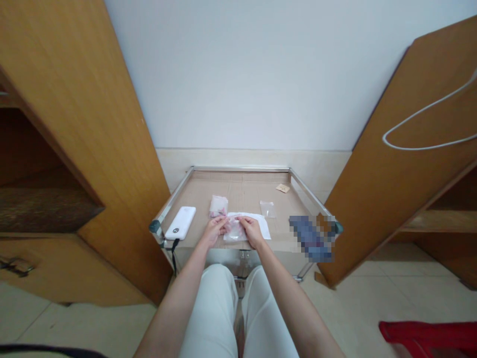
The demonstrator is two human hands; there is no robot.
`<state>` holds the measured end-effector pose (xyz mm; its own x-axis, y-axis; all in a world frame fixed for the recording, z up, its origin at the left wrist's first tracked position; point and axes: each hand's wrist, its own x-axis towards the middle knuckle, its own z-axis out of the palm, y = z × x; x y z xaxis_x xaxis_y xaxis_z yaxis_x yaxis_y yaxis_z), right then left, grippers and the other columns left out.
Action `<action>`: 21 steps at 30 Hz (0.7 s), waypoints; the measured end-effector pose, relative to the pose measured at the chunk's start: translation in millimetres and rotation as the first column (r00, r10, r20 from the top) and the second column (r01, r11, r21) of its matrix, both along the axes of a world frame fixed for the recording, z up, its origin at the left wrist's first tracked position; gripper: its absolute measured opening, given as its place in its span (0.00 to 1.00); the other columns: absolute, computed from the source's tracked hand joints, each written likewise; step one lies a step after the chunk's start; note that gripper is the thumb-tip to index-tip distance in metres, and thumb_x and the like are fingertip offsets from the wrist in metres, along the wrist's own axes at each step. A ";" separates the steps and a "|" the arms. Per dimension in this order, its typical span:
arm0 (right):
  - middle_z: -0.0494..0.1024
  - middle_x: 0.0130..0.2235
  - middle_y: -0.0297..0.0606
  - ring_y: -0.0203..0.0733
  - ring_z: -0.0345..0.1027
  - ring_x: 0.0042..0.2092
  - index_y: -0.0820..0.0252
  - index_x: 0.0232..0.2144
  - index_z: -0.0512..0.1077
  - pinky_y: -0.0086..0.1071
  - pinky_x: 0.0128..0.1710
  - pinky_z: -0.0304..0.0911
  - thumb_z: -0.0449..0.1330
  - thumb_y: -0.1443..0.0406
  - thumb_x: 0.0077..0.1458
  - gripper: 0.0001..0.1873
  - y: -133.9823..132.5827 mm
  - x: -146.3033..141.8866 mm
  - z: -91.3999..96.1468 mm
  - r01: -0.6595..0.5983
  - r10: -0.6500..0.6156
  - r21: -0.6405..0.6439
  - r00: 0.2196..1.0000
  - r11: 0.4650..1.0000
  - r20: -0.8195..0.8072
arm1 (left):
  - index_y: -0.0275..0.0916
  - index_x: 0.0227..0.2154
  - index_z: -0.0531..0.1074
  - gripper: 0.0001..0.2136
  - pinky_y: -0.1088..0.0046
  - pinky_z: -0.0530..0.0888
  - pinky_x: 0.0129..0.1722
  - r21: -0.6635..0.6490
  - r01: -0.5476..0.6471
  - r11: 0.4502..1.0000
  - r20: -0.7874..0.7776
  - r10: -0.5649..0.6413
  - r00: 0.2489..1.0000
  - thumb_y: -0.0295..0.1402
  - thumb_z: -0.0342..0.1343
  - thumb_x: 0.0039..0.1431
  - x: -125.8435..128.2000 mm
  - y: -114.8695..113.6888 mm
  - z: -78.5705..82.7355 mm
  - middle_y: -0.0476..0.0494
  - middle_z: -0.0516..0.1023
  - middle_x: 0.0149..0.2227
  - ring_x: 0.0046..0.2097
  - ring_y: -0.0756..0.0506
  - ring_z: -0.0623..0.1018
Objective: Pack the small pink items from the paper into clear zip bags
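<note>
Both my hands rest on a small cardboard-topped table with a metal rim. My left hand and my right hand pinch the two sides of a small clear plastic bag with pink bits inside, lying on a white sheet of paper. Fingers of both hands are closed on the bag. A second small clear bag with pink contents lies just behind my left hand.
A white power bank with a black cord lies at the table's left. An empty clear bag and a small tan tag lie further back right. Wooden cabinet doors stand open on both sides. A red object sits on the floor.
</note>
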<state>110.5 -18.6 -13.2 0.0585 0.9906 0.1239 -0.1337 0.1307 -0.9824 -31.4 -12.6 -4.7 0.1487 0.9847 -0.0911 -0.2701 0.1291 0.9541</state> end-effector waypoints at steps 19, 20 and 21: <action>0.73 0.26 0.33 0.33 0.62 0.27 0.62 0.27 0.72 0.27 0.28 0.56 0.57 0.55 0.39 0.16 1.9 -0.9 7.0 0.032 -0.043 -0.045 0.965 0.998 -0.259 | 0.32 0.28 0.68 0.16 0.80 0.64 0.17 0.023 0.286 0.958 -0.203 -0.275 0.940 0.41 0.57 0.41 -2.0 -3.9 4.4 0.47 0.72 0.20 0.20 0.53 0.71; 0.73 0.25 0.34 0.33 0.62 0.27 0.62 0.28 0.72 0.27 0.27 0.55 0.57 0.55 0.39 0.17 1.8 -0.9 7.2 0.037 -0.049 -0.050 0.967 0.998 -0.250 | 0.32 0.29 0.68 0.16 0.79 0.64 0.17 0.023 0.282 0.959 -0.203 -0.272 0.941 0.41 0.57 0.41 -1.8 -4.0 4.2 0.47 0.72 0.20 0.19 0.53 0.71; 0.73 0.25 0.34 0.33 0.62 0.26 0.62 0.28 0.72 0.26 0.26 0.55 0.57 0.54 0.39 0.18 1.9 -0.9 7.3 0.043 -0.055 -0.055 0.969 0.998 -0.242 | 0.32 0.29 0.68 0.17 0.79 0.64 0.18 0.023 0.276 0.961 -0.203 -0.266 0.942 0.41 0.57 0.41 -1.6 -4.0 3.8 0.47 0.72 0.19 0.19 0.53 0.71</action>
<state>109.6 -16.7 -5.9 0.1296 0.9902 0.0512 -0.3640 0.0956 -0.9265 -32.9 -16.7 -0.9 0.3946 0.9138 -0.0963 -0.0389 0.1214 0.9918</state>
